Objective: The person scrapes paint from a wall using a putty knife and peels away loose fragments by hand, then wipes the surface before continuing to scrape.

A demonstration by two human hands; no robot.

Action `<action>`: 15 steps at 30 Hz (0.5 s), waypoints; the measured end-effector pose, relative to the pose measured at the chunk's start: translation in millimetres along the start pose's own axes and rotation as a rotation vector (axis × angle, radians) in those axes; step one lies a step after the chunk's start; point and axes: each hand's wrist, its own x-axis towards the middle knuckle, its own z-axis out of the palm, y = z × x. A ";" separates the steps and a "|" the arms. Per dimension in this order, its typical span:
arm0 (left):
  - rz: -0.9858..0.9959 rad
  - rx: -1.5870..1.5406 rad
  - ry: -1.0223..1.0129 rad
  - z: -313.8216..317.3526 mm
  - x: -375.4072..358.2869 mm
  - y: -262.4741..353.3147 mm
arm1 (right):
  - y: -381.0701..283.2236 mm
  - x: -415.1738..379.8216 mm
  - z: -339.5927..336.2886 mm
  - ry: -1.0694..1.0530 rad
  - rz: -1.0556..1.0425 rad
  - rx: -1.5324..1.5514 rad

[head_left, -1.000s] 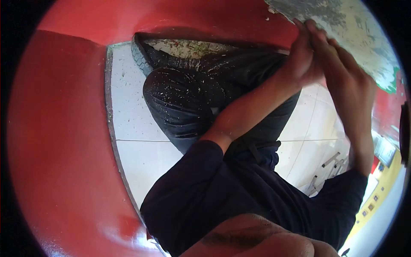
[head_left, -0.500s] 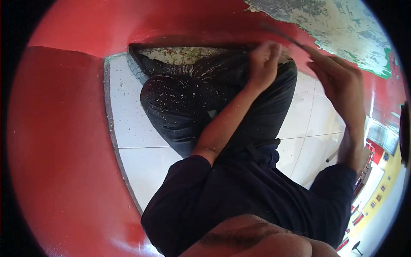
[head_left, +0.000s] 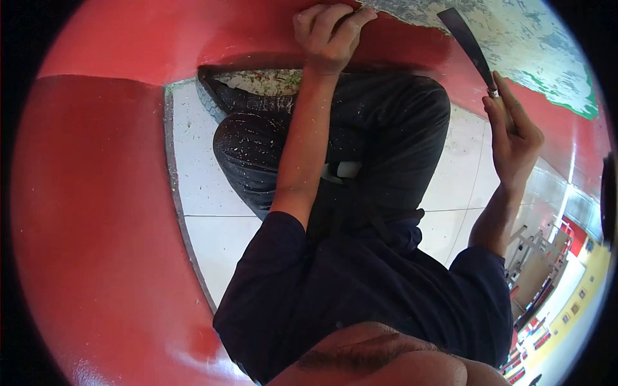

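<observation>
My right hand (head_left: 515, 145) is closed round the pale handle of a knife (head_left: 472, 51). Its dark, slightly curved blade points up and to the left, in front of the bare patch of wall. At the top, my left hand (head_left: 325, 40) reaches to the red wall (head_left: 257, 32) with its fingers bent and apart. One finger stretches towards the ragged edge of the bare, grey-white patch (head_left: 534, 45). A small dark spot shows by those fingertips; I cannot make out what it is.
My crossed legs in dark trousers (head_left: 386, 128) bear pale flakes. White floor tiles (head_left: 219, 186) with scattered chips lie around them, bordered by a red surface (head_left: 96, 206) at left. Between my legs and the wall lies a dark-rimmed thing with chips (head_left: 257, 82). Furniture (head_left: 537, 270) stands at far right.
My left hand has moved up and left from above my knee to the wall. The knife, blurred before, now shows sharply with its blade tilted further upright.
</observation>
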 end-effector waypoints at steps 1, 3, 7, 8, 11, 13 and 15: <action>-0.039 0.001 0.026 5.0 -5.4 1.3 | 1.0 -0.1 2.2 -0.004 -0.016 -0.004; -0.117 -0.001 0.074 10.8 -12.3 7.0 | 2.1 -1.9 6.3 -0.013 -0.044 -0.011; -0.158 -0.106 -0.222 -2.3 -70.2 13.0 | -0.9 0.4 5.7 -0.106 -0.072 0.022; -0.189 -0.156 -0.324 -13.8 -80.0 15.6 | 2.1 1.9 7.9 -0.101 -0.086 0.038; -0.244 -0.144 -0.416 -77.3 -58.5 19.5 | 5.2 3.2 5.6 -0.120 -0.074 0.075; -0.273 0.100 -0.431 -167.1 -45.8 19.5 | 10.5 4.2 7.5 -0.114 -0.167 0.121; -0.541 0.418 -0.394 -281.8 -63.8 37.1 | 4.2 17.5 5.8 -0.205 -0.290 0.095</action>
